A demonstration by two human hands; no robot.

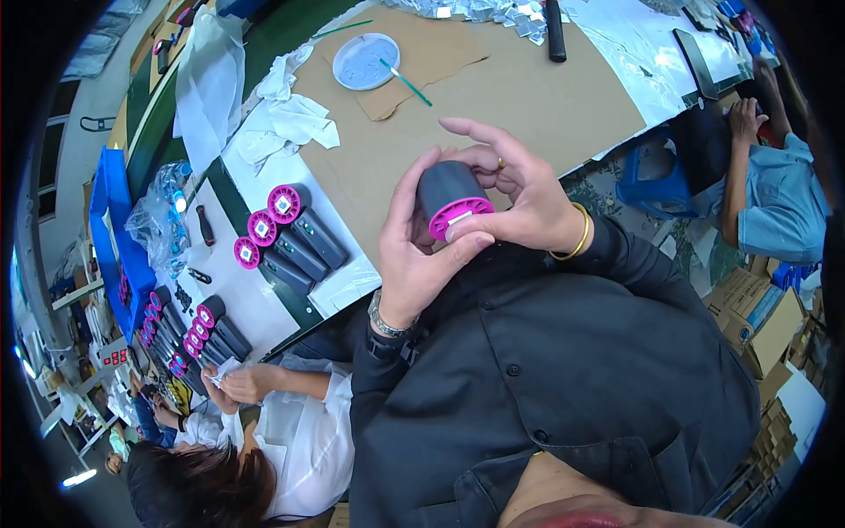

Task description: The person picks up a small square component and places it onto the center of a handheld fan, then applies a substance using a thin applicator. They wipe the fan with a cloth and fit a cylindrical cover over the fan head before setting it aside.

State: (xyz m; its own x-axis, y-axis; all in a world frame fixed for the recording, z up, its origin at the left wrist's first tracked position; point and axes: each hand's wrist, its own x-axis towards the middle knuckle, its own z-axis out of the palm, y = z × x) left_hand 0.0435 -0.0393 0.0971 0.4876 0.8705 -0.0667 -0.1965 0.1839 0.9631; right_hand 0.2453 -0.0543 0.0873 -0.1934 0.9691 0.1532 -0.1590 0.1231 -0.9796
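I hold a dark grey cylinder with a magenta end cap [451, 201] between both hands, close to my chest. My left hand [415, 255] cups it from below and the left, thumb pressed along the magenta rim. My right hand [519, 189] wraps it from the right, fingers arched over the top; it wears a ring and a gold bangle. On the white sheet to the left lie three more grey cylinders with magenta caps [286, 231] side by side.
A brown cardboard sheet [528, 97] covers the table, with a round dish and a teal stick [365, 62], white cloths [286, 123] and a black tube [555, 31]. A person in white [290, 422] sits at my left beside more cylinders [189, 339]. Another person [775, 194] sits at the right.
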